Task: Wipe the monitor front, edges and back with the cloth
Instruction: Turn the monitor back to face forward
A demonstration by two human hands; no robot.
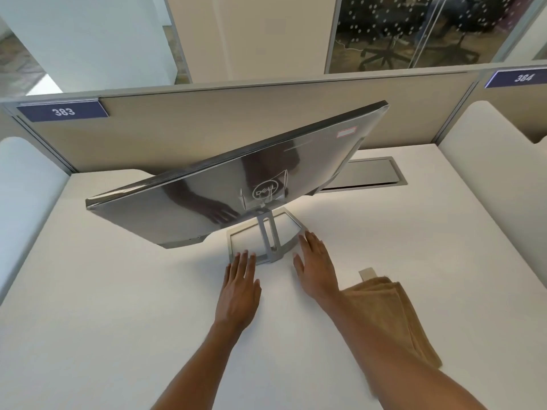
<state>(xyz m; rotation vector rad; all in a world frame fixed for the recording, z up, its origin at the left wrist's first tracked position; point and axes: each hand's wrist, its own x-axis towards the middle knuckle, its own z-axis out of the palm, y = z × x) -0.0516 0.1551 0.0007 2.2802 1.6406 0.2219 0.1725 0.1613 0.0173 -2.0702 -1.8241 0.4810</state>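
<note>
Left hand (241,287): I see it flat, fingers spread, tips on the monitor (236,176) stand (236,242).
Right hand (315,267): spread flat, empty, touching the stand's right edge.
Cloth (393,315): lower right, unheld.

A white desk (118,306) is enclosed at the back by a beige partition (183,128), on which two blue number plates are mounted: 383 (62,111) at the left and 384 (522,78) at the right. A grey cable hatch (371,174) is set into the desk near the partition. Beyond a glass wall (414,28), office chairs (381,51) are seen dimly.
</note>
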